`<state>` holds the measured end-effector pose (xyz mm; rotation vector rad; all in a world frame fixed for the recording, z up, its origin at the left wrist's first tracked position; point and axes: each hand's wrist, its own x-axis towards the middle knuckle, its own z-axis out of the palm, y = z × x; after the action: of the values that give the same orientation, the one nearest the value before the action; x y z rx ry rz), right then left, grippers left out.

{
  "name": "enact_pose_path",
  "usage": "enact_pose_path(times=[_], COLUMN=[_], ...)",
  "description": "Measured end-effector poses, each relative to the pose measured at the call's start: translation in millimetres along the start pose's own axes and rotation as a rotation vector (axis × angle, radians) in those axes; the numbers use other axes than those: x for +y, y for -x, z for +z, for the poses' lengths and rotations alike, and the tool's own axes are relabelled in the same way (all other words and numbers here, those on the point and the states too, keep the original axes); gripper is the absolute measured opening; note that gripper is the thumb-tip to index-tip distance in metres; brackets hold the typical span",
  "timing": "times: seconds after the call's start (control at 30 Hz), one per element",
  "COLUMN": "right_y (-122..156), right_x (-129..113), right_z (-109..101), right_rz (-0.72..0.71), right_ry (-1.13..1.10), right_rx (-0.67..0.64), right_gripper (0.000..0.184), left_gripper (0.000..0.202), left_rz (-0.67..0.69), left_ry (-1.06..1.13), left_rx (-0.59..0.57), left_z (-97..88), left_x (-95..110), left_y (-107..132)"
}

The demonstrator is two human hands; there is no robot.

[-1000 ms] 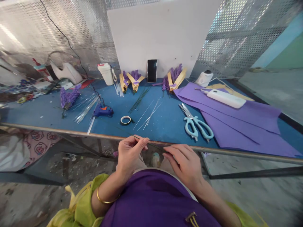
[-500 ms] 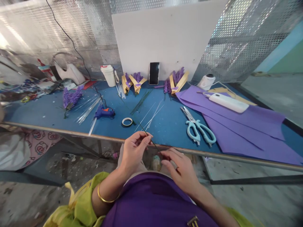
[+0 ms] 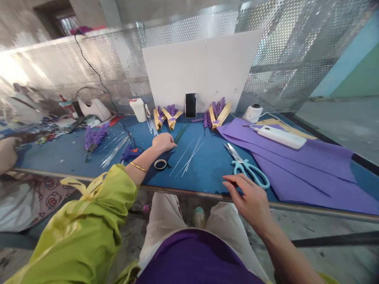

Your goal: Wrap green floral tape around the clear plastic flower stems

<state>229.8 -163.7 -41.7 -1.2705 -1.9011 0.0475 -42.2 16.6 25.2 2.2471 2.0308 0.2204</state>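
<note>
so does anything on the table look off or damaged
Nothing clearly damaged stands out. Slightly untidy, though: mid-table, some thin pale rods lie crossed at different angles, while the green stems farther back lie roughly side by side.

A perforated metal screen (image 3: 278, 90) stands behind the blue-topped workbench (image 3: 213, 169); glare whitens its left end. Grey floor (image 3: 349, 260) shows below.

1. And the left hand (image 3: 164, 142) swings out over the worktop (image 3: 211, 167), down by the green stems (image 3: 181, 135)!
2. The right hand (image 3: 250, 198) breaks away, over to the scissors (image 3: 251, 167), fingers and thumb apart.
3. Far left, another person's hand (image 3: 8, 153) slides into view.
</note>
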Motion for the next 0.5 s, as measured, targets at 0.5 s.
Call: enact_pose_path(times=[0.5], right_y=[-3.2], right_x=[19.3], right_z=[9.4], right_rz=[-0.014], right_ry=[-0.096], right_rx=[-0.115], right_gripper=[0.014], left_gripper=[0.04], left_rz=[-0.106], left_ry=[-0.141], left_rx=[-0.114], left_z=[21.0], left_x=[15.8], left_y=[-61.4])
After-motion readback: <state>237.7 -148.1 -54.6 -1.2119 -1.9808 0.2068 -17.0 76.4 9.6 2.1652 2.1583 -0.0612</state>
